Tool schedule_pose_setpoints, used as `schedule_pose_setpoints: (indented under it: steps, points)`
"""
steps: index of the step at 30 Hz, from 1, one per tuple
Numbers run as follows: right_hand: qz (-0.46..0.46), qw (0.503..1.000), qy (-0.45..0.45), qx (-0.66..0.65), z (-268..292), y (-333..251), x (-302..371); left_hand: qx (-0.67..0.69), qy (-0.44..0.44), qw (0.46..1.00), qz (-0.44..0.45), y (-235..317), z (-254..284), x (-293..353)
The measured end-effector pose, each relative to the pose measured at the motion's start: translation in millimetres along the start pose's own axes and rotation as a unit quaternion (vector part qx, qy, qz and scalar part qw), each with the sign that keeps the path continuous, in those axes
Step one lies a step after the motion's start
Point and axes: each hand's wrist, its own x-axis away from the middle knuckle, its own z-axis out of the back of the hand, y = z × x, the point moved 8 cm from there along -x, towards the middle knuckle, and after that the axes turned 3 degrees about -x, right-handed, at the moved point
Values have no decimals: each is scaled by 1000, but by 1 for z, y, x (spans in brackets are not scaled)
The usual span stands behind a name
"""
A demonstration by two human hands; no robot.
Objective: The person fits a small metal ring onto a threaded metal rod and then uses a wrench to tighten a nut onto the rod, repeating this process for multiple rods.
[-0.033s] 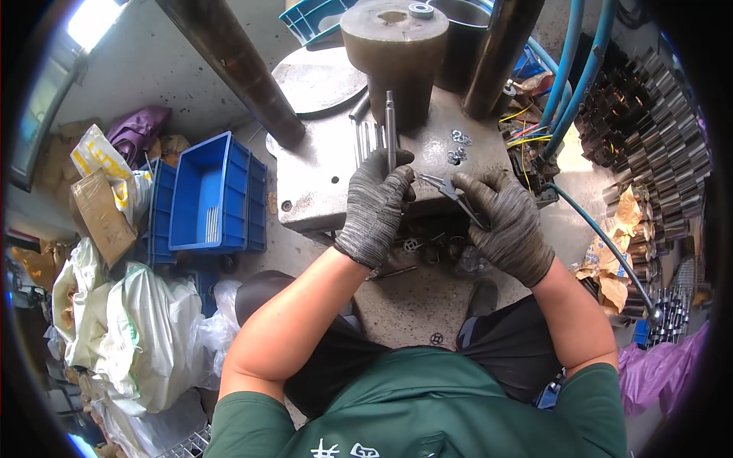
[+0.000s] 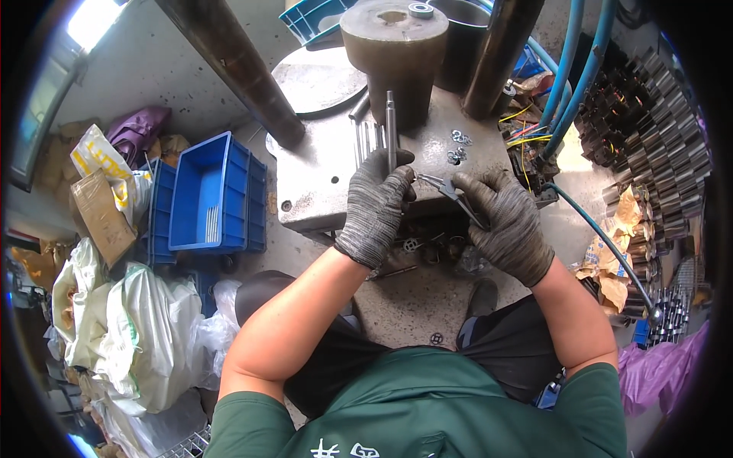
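Observation:
My left hand (image 2: 376,210), in a grey glove, is closed around a steel shaft (image 2: 391,130) that stands upright out of its grip. My right hand (image 2: 510,221), gloved as well, grips circlip pliers (image 2: 449,191). Their tips point left and reach close to the left thumb and fingertips; whether a ring sits on them is too small to tell. Beyond the hands, small retaining rings (image 2: 458,156) lie in two little heaps on the metal machine table (image 2: 313,164). Several more shafts (image 2: 365,143) rest on the table just behind my left hand.
A thick metal cylinder (image 2: 393,69) rises from the table, with a bearing (image 2: 421,10) on top. Steel columns (image 2: 244,76) flank it. Blue crates (image 2: 200,195) stand at left, above white sacks (image 2: 153,336). Blue hoses (image 2: 569,69), loose wires and stacked metal parts (image 2: 649,137) occupy the right.

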Motion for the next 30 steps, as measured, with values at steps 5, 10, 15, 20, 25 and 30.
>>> schedule_pose_setpoints:
  steps: [5,10,15,20,25,30]
  points:
    - [-5,1000,-13,2,0,-2,-2,13,-3,1000,-13,1,-1,1]
    - [-5,999,23,-25,3,0,0,7,6,1000,-13,3,0,3]
    - [-6,1000,-4,-6,0,-1,-1,14,9,1000,-4,3,1,4]
    - [-6,1000,-16,8,-1,-1,0,42,-3,999,2,-2,2,2]
    - [-18,999,-20,36,0,1,-1,38,-17,999,-34,-3,1,1]
    - [-63,997,-9,-31,11,25,2,20,-45,998,-43,9,-4,7]
